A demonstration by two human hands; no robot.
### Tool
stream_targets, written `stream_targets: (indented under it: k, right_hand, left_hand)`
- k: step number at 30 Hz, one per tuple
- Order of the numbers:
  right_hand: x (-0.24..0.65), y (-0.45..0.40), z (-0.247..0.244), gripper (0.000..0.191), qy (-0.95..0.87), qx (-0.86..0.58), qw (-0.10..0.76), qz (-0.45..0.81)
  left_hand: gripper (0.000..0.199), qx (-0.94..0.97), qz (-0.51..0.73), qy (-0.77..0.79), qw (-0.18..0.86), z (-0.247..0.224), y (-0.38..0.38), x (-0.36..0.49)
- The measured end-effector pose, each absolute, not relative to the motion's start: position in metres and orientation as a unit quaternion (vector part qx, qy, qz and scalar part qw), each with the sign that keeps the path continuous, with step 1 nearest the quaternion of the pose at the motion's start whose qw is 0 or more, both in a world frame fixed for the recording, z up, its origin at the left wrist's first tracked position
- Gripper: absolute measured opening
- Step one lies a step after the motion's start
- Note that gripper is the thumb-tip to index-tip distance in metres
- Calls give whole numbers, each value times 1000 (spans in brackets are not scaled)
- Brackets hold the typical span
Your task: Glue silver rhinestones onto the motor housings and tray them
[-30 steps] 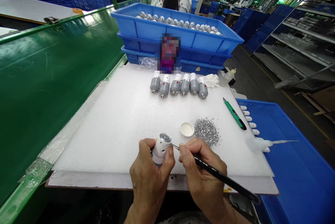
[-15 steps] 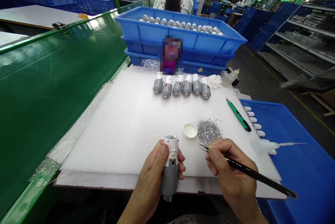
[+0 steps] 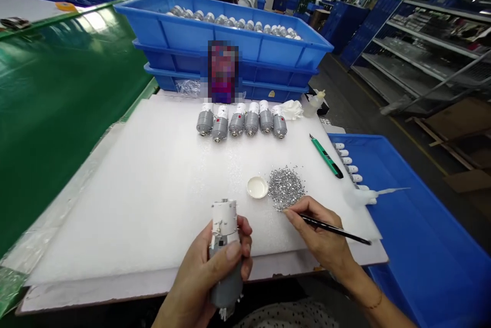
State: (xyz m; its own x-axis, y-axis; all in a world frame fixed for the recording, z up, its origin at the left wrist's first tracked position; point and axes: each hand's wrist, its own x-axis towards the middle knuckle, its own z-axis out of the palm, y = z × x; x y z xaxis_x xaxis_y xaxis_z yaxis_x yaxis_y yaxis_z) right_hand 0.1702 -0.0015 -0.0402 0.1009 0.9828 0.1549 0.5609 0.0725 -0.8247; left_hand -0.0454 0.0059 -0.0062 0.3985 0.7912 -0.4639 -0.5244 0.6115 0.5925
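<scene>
At the table's [image 3: 95, 291] near edge, left hand [image 3: 203, 261] clamps grey-and-white model [image 3: 225, 219], right hand [image 3: 324, 238] pinches thin black tool [image 3: 337, 229] (tip unclear) by silver bits [image 3: 286, 187], apparently mid-pickup; next move likely calls for fine, steady control.

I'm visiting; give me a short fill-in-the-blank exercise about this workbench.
1. The left hand holds a ____-and-white cylinder.
2. A row of ____ similar cylinders sits before the stacked blue bins.
3. The cutter on the white sheet is mostly ____.
4. In the picture, silver bits lie to the ____ of a white dish.
Missing words: grey; six; green; right.
</scene>
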Motion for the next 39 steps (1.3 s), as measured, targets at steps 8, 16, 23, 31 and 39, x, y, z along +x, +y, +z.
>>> stream_targets:
  k: [8,16,23,31,39]
  right_hand:
    - [167,-1,-47,15,-684,-593,366,214]
    - [164,0,-52,17,-710,-570,376,173]
    - [154,-10,-35,9,-709,-545,415,168]
    - [128,-20,-15,13,-754,-472,444,107]
    - [126,-20,-5,11,-719,-486,455,202]
  left_hand:
    - [44,179,401,504,744,0,8,-32]
    - [38,238,393,543,703,-4,6,-25]
    - [34,239,401,556,688,-10,5,-15]
    - [26,146,433,478,750,-8,1,-11]
    - [34,104,431,476,760,-8,3,-18]
